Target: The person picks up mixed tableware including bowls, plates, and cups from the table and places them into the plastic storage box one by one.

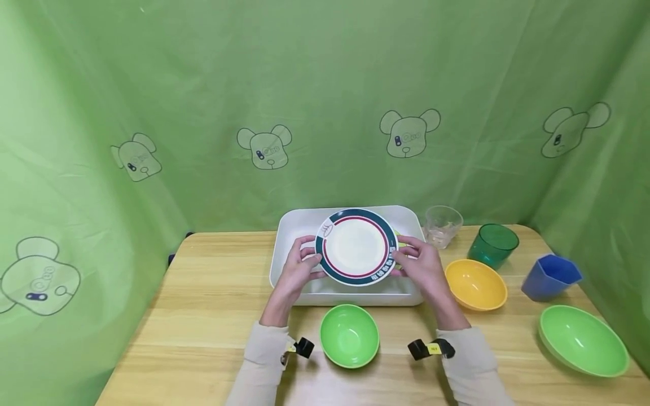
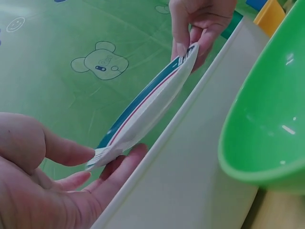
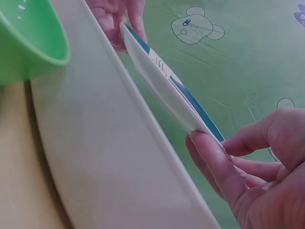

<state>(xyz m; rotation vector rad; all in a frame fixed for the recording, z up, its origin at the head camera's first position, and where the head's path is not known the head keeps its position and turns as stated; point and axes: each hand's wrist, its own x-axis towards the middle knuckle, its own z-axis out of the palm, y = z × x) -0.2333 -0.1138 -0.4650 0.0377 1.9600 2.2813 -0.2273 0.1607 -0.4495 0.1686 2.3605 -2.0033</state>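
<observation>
Both hands hold a white plate [image 1: 355, 247] with a dark green rim and a red ring, one at each side. The left hand [image 1: 299, 265] pinches its left edge, thumb on top and fingers beneath, as the left wrist view shows. At the opposite edge, the right hand [image 1: 418, 262] pinches it the same way. The plate is over a white rectangular bin [image 1: 289, 225], its face tilted toward the head camera. Behind the plate, a bit of something yellow-green [image 1: 404, 248] shows inside the bin, mostly hidden. In front of the bin sits a green bowl [image 1: 349, 336], between the forearms.
Right of the bin stand a clear cup [image 1: 443, 225], a dark green cup [image 1: 493, 245] and a blue cup [image 1: 550, 277]. A yellow bowl [image 1: 475, 285] and a larger green bowl [image 1: 582, 340] are there too. A green curtain [image 1: 325, 67] hangs behind the wooden table [image 1: 203, 316].
</observation>
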